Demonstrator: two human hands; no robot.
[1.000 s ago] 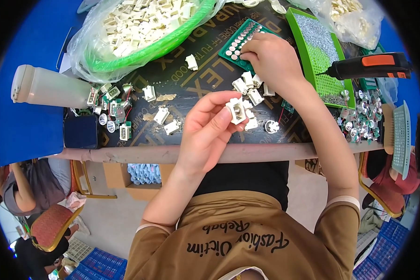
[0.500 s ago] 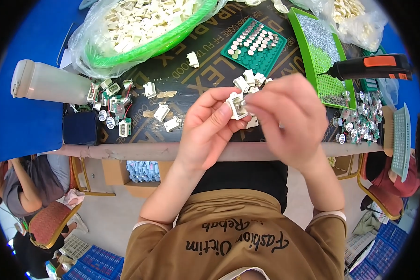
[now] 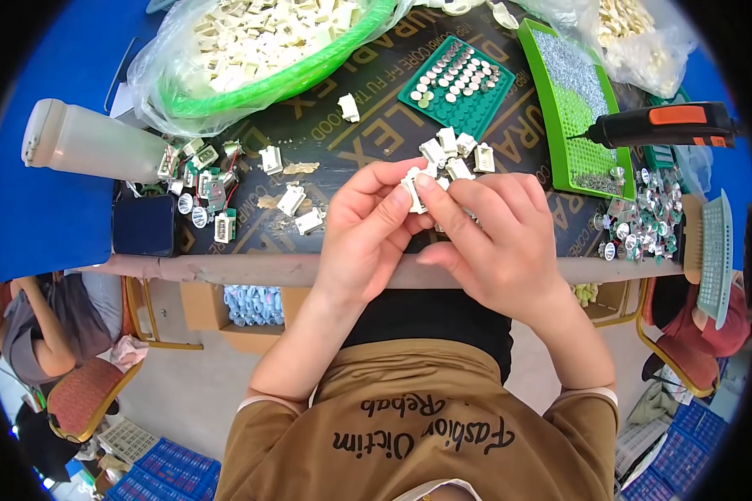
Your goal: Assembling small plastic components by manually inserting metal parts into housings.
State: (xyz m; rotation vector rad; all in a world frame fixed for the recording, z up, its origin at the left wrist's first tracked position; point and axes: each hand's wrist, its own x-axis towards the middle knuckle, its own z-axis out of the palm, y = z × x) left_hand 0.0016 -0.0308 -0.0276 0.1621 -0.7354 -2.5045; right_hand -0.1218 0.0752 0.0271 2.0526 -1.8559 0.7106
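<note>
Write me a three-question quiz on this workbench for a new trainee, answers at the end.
1. Which hand pinches the small white case, while the other hand's index finger touches it?
2. True or false: the teal tray lies between the green basket and the lime-green tray.
3. Whose thin tip shows over the lime-green tray?
a) the phone
b) the power tool
c) the bottle

Key:
1. The left hand; the right hand touches with its index finger.
2. True.
3. b
</note>
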